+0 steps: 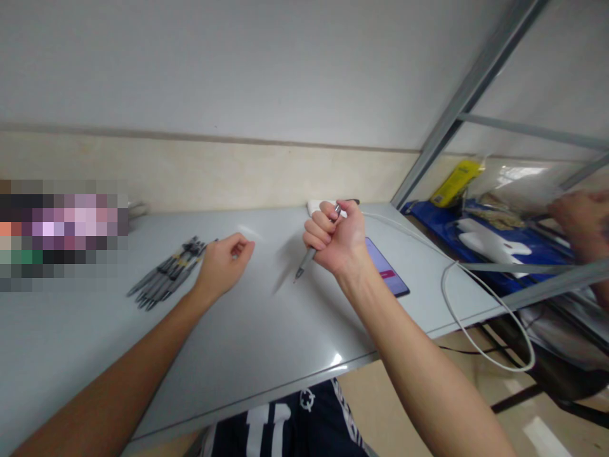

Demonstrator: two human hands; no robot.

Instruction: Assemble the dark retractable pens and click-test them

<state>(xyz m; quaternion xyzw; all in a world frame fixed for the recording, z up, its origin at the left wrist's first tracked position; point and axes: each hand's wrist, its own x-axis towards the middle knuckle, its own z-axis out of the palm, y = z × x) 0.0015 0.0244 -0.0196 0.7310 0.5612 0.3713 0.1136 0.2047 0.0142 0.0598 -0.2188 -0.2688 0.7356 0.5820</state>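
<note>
My right hand (335, 238) is wrapped round a grey pen (304, 265), palm turned up toward me. The pen's tip points down and to the left, just above the table; its other end shows by my thumb. On the left, my left hand (223, 263) is loosely curled low over the table, with thumb and forefinger meeting and nothing visible between them. Close beside it lies a pile of several similar grey pens (166, 273), side by side and slanting; my left hand hides part of their far ends.
A phone (390, 273) with its screen lit lies behind my right forearm. A white object (314, 207) sits by the wall, and a white cable (445, 285) loops over the table's right edge. Beyond the metal frame (442, 139), another person's hand (578, 216) is near a blue surface with a yellow package (457, 183).
</note>
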